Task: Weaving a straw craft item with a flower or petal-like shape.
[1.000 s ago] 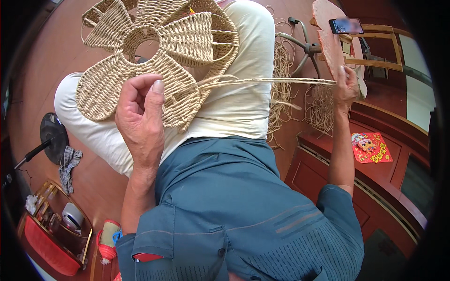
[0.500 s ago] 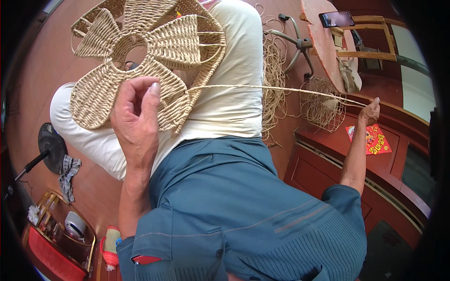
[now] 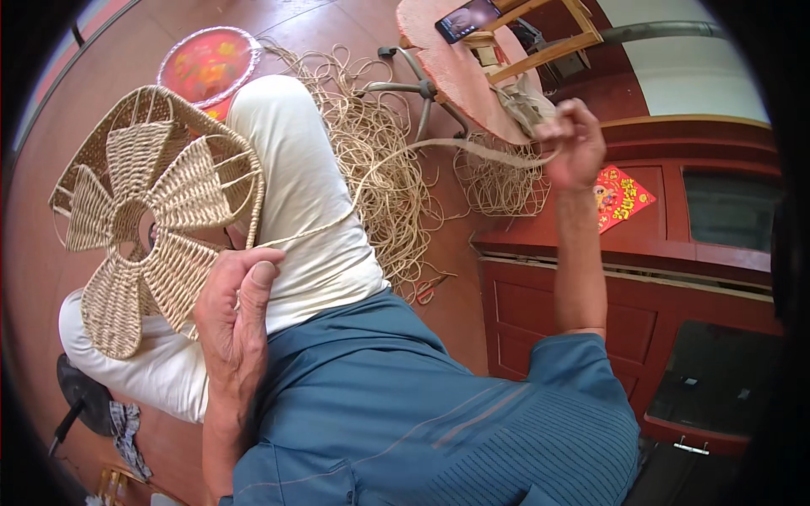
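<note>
A woven straw basket (image 3: 192,181) with flower-like petals, a round central hole and an angular rim leans on my lap. My left hand (image 3: 232,304) is closed at its near right petal, thumb against curled fingers, where the cord comes out; the fingers hide the exact grip. From there the straw cord (image 3: 325,226) runs slackly over my white trouser leg to the right. Raised out on the right, my right hand (image 3: 575,148) is closed on the cord's far part, slightly blurred. Loose loops of cord stand up from several petals.
A tangled heap of cord (image 3: 380,143) covers the floor beside my leg, near orange-handled scissors (image 3: 426,291). Farther right are a wire-like basket (image 3: 498,190), a pink-covered seat (image 3: 430,42) bearing a phone (image 3: 467,20), and a red cabinet (image 3: 565,312). A red round tray (image 3: 209,63) lies beyond my knee.
The view has swung right, so the basket sits farther left. The cord, taut before, now sags in a curve. My right hand has come up and inward; the left stays by the near petal.
</note>
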`<state>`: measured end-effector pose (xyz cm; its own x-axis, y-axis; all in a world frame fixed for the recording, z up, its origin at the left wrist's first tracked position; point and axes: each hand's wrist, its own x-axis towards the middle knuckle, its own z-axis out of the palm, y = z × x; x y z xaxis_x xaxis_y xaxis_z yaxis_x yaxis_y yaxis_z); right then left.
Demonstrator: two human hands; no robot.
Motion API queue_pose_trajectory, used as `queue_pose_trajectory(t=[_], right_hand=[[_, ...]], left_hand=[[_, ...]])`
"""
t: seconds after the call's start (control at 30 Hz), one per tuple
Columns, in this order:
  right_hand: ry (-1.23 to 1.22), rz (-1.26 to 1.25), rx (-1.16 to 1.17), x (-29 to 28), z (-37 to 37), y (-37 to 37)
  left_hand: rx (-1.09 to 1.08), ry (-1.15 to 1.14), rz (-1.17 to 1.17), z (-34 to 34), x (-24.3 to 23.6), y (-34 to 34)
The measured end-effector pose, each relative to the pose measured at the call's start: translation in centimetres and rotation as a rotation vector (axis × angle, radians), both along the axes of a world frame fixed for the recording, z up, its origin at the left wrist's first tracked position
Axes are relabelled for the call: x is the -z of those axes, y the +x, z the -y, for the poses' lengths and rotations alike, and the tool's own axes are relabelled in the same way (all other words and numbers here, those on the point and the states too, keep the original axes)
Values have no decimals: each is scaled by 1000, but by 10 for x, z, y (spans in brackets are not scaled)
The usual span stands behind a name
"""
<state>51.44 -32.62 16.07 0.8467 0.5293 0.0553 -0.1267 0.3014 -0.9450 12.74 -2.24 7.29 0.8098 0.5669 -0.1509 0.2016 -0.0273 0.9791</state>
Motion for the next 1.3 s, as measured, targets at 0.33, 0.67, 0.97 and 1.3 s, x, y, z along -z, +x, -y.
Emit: queue_pose_trajectory(t=[0.33,0.67,0.97,1.3], right_hand=[[-436,-300,-1081,87,-127,-208],[-895,1268,-392,103,-126,-168],[-512,169,-744,72,-163,-217],[-379,-27,-624,84,-201,-231]], left_hand=[[133,-571,215,8,-7,11],[-61,-580,208,4,0,-11],[262,-547,-125,24,13,-5],[494,-281,-242,29,19,-13]])
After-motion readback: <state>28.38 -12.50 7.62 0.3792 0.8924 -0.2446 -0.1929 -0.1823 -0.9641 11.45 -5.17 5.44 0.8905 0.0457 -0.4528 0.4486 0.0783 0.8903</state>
